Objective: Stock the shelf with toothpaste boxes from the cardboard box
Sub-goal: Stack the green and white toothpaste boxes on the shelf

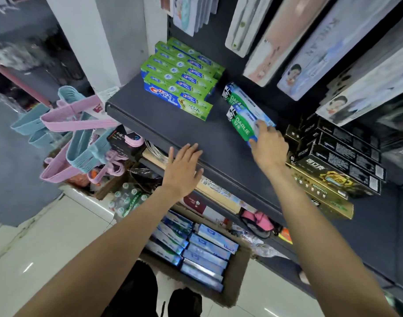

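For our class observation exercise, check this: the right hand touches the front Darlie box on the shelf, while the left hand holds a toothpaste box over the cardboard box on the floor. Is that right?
One error: the left hand holds nothing; it rests open on the shelf's front edge, as the head view shows. The right hand does touch the front Darlie box, and the cardboard box is on the floor.

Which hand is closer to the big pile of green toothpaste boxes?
Left, though neither touches it. The left hand rests open on the dark grey shelf's front edge, below the stacked green toothpaste boxes. The right hand is farther right, on the green-and-white Darlie box.
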